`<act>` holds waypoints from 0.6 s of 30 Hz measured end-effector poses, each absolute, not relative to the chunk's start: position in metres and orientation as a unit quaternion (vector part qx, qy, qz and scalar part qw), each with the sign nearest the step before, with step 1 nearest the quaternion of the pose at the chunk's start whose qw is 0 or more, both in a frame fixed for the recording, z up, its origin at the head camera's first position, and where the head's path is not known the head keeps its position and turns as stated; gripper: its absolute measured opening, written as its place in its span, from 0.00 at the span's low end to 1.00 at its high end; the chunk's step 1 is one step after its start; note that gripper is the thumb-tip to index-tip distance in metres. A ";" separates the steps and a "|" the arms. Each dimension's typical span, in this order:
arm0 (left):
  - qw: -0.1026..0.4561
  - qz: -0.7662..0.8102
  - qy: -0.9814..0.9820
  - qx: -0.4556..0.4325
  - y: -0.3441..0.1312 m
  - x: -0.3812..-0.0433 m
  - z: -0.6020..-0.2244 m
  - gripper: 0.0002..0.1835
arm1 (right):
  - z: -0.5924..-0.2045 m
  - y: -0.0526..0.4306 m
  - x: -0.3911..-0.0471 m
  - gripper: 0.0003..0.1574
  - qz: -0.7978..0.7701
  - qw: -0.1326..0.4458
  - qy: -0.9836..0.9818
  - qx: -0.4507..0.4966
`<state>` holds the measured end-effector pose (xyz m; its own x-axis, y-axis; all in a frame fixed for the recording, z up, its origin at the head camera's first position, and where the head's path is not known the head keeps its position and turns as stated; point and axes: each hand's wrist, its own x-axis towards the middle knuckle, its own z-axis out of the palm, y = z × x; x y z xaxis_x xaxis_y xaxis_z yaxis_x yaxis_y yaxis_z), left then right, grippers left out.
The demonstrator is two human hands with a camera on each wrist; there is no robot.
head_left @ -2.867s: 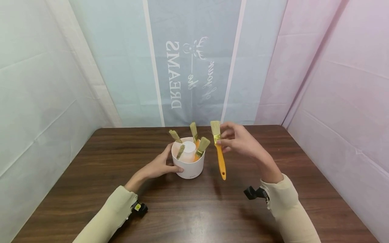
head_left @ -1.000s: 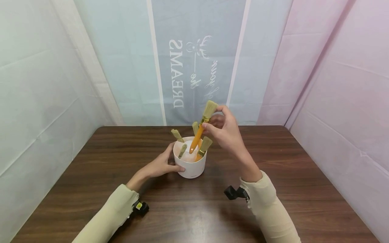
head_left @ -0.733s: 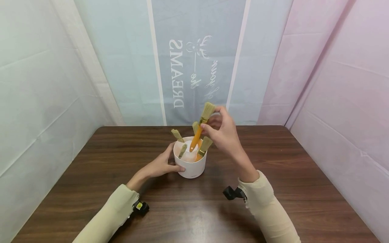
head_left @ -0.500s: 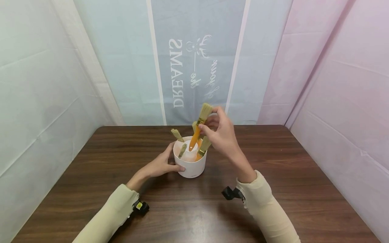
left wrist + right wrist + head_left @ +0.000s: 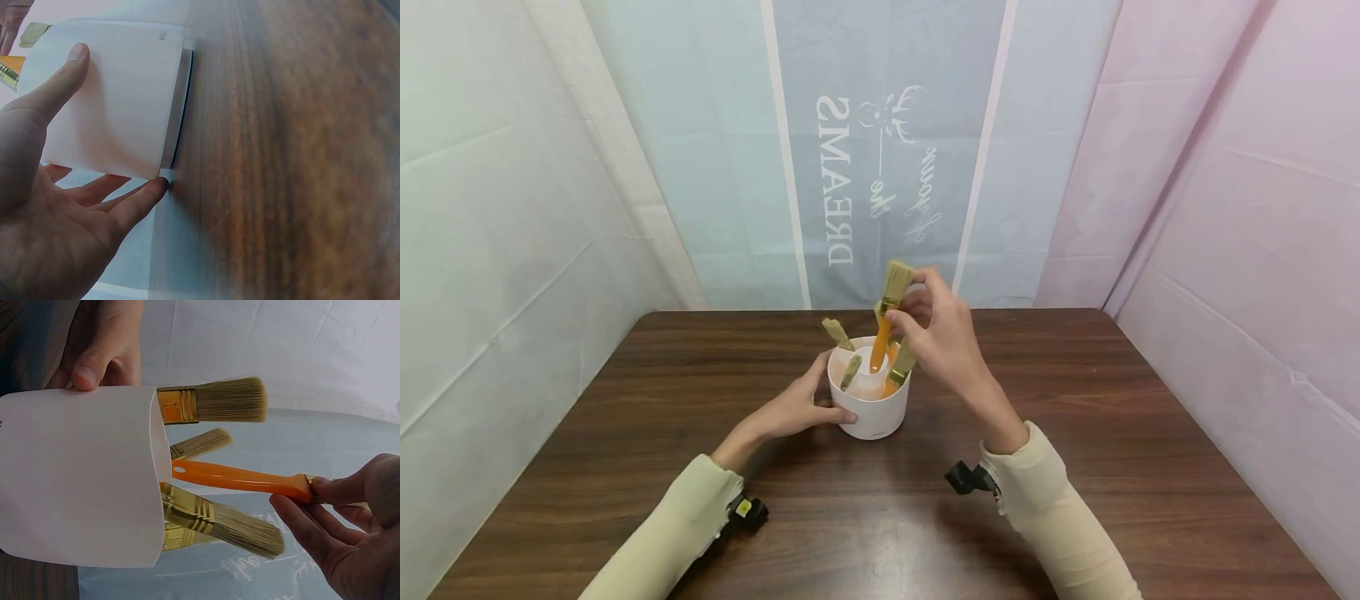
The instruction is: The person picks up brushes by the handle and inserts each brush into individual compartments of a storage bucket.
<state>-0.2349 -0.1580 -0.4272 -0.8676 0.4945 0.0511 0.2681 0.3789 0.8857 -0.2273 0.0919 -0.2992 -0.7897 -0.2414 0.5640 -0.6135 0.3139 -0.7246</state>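
Note:
My left hand (image 5: 790,410) holds a round white container (image 5: 874,423) by its left side, thumb in front and fingers behind, as the left wrist view shows. Above the container, my right hand (image 5: 946,337) pinches an orange-handled paintbrush (image 5: 880,343) near its metal band. Its bristles point up, and the handle end hangs at the opening. In the right wrist view that handle (image 5: 244,477) reaches the container's rim. Several more paintbrushes stand inside, bristles up, among them one at the right (image 5: 247,531) and one nearest the left hand (image 5: 228,400). A white core (image 5: 870,383) rises in the container's middle.
The container stands on a dark wooden table (image 5: 880,517). Pale cloth hangs on both sides, and a blue-grey printed cloth (image 5: 880,167) hangs behind the far table edge. Black wrist cameras (image 5: 748,514) sit by both sleeves.
My right hand has brought the paintbrush leftward from beside the container to above it, then slightly lower and further left. The brush has become more upright. My left hand stays on the container.

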 end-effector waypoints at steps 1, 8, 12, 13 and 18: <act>0.112 0.506 0.823 0.232 -0.158 -0.235 -0.427 0.60 | -0.299 0.092 -0.227 0.22 0.522 0.175 -0.789 0.272; 0.116 0.508 0.822 0.229 -0.158 -0.235 -0.427 0.60 | -0.298 0.092 -0.227 0.18 0.540 0.157 -0.775 0.288; 0.116 0.511 0.821 0.229 -0.159 -0.235 -0.427 0.61 | -0.299 0.092 -0.227 0.18 0.536 0.163 -0.775 0.291; 0.116 0.512 0.819 0.230 -0.159 -0.236 -0.427 0.61 | -0.299 0.092 -0.227 0.18 0.536 0.164 -0.776 0.291; 0.119 0.519 0.815 0.230 -0.158 -0.235 -0.427 0.60 | -0.300 0.094 -0.228 0.16 0.531 0.165 -0.780 0.288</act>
